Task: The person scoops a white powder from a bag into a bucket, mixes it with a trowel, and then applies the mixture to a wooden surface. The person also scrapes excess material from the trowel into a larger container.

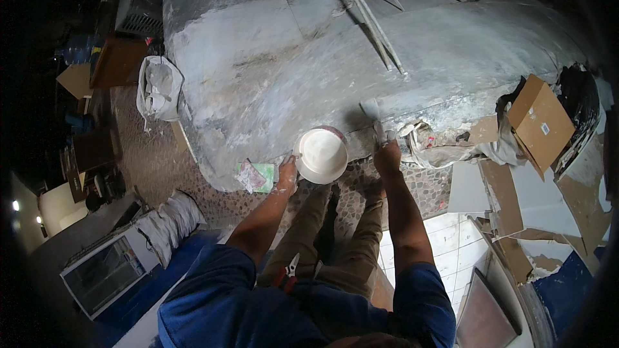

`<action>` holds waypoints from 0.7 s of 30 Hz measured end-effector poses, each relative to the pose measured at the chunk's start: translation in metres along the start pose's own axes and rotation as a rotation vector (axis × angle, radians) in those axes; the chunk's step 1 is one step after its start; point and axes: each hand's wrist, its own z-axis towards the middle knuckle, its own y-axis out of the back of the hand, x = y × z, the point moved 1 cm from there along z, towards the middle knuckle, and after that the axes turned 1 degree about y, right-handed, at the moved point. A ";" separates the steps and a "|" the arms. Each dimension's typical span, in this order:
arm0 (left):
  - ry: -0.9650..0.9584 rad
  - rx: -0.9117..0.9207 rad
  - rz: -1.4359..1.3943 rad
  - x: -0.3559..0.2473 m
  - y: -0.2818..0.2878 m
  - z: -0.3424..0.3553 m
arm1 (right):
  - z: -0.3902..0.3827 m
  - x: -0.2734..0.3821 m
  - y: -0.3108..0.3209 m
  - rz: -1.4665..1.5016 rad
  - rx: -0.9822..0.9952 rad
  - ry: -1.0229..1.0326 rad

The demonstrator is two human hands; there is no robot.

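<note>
fingers of the left hand (287, 176) grasp the rim of a white bucket (327, 173) at the gray surface's (258, 109) near edge; the right hand (387, 157) clutches a flat-ended tool (371, 112); a green-and-white piece (263, 176) lies just left.

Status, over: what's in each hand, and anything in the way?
Left hand at rim of white round bucket. Right hand gripping greyish flat-bladed tool. Maybe in the way: green rectangular item near left hand.

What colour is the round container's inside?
The round container is off-white inside; head view shows it.
</note>
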 end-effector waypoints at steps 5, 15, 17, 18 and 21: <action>0.109 0.028 0.070 -0.036 -0.019 -0.037 | -0.036 -0.042 0.036 -0.357 0.431 -0.208; -0.055 0.173 -0.005 -0.003 0.014 -0.023 | -0.043 -0.032 0.070 0.643 0.157 -0.171; -0.111 0.175 -0.160 0.013 0.037 -0.033 | -0.009 -0.009 0.039 0.604 0.189 -0.121; -0.119 0.203 -0.249 0.017 0.040 -0.039 | 0.006 -0.043 0.022 0.395 0.108 -0.064; -0.308 0.077 0.080 0.041 0.064 -0.033 | 0.040 -0.134 -0.004 -0.169 -0.092 -0.078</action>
